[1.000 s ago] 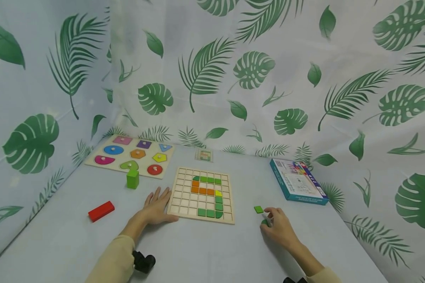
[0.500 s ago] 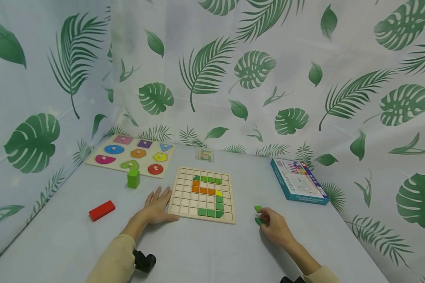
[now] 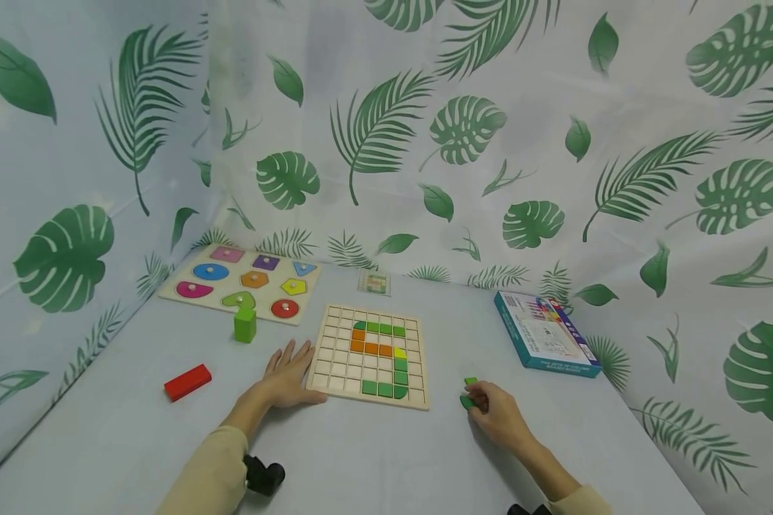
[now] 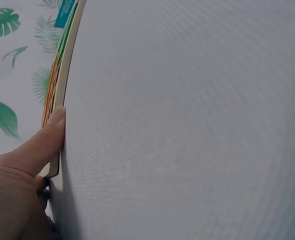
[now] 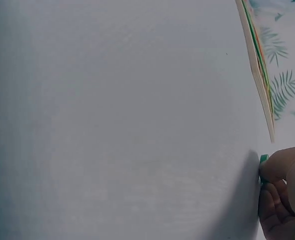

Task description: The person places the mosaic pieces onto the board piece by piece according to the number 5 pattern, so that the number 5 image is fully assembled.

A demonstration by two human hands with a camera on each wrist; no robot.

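A wooden grid board (image 3: 336,373) lies mid-table, with green, orange and yellow tiles set in some of its squares. My left hand (image 3: 290,379) rests flat at the board's left corner, fingers spread. In the left wrist view the thumb (image 4: 40,145) touches the board's edge (image 4: 67,65). Right of the board, my right hand (image 3: 504,416) pinches a dark green tile (image 3: 467,402) with a rounded edge, low over the table. A lighter green tile (image 3: 470,381) lies by its fingertips, partly covered. The right wrist view shows the held tile (image 5: 263,161) only edge-on.
A knobbed shape puzzle (image 3: 272,291) lies at the back left, a green block (image 3: 245,325) standing before it. Nearer is a red block (image 3: 187,383). A small pattern card (image 3: 375,282) lies behind the board. A flat blue-edged box (image 3: 547,332) lies at the right.
My right hand has shifted a little left with the dark green tile, now covering part of the lighter tile. The left hand and the board have stayed put.
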